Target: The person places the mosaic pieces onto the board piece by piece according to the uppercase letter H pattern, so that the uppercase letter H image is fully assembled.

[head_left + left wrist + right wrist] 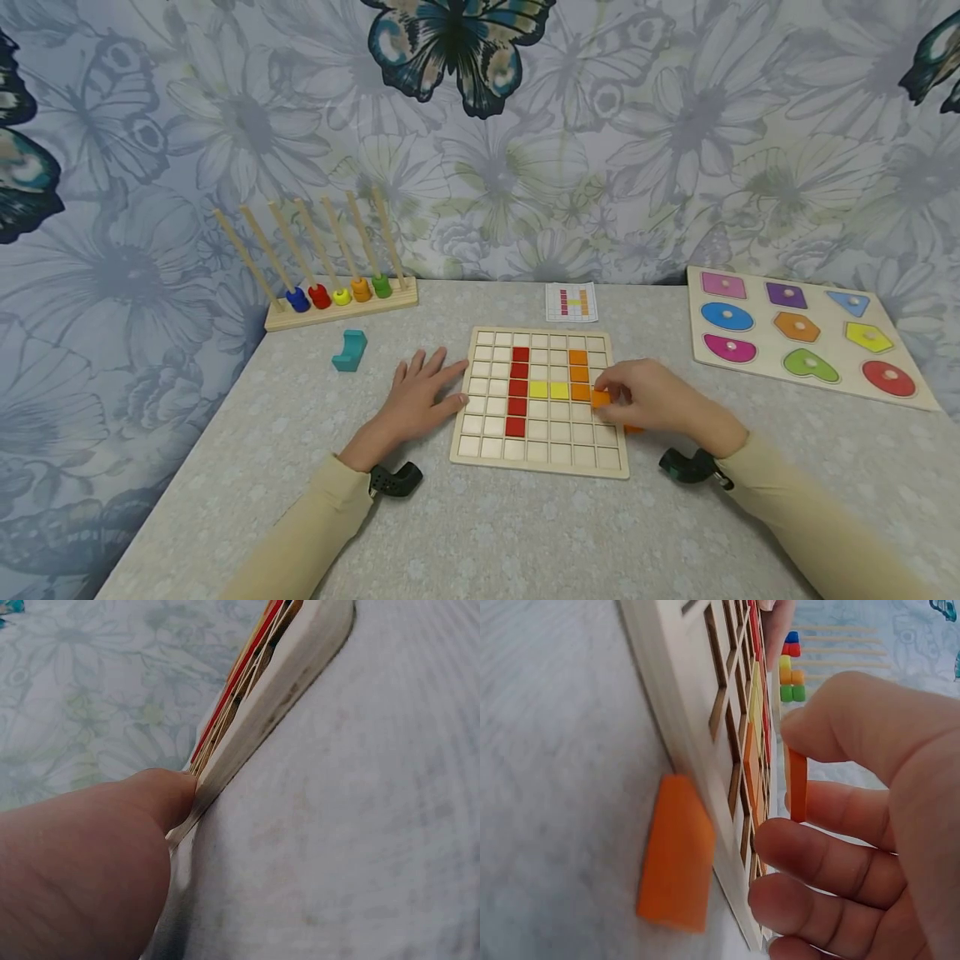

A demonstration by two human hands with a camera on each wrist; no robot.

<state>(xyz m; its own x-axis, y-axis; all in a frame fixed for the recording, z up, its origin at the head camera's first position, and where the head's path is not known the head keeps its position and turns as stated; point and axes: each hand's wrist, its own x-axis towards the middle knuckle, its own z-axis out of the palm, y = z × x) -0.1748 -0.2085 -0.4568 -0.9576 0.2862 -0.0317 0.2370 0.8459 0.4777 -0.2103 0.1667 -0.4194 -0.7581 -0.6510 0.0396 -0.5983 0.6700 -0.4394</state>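
A wooden grid board (540,457) lies on the table, with a column of red square tiles (517,389), two yellow tiles (549,390) and a short column of orange tiles (578,373) set in its cells. My right hand (660,400) pinches an orange square tile (798,784) between thumb and finger, above the board's right side. Another orange tile (676,855) lies on the table against the board's right edge, partly hidden by the hand in the head view. My left hand (420,396) lies with spread fingers at the board's left edge, its thumb (176,796) touching the rim.
Behind the board lies a small pattern card (572,302). A peg stand with coloured rings (341,310) stands back left, near a teal arch-shaped block (349,351). On the right lies a shape puzzle board (757,327). A patterned wall (495,208) rises behind the table.
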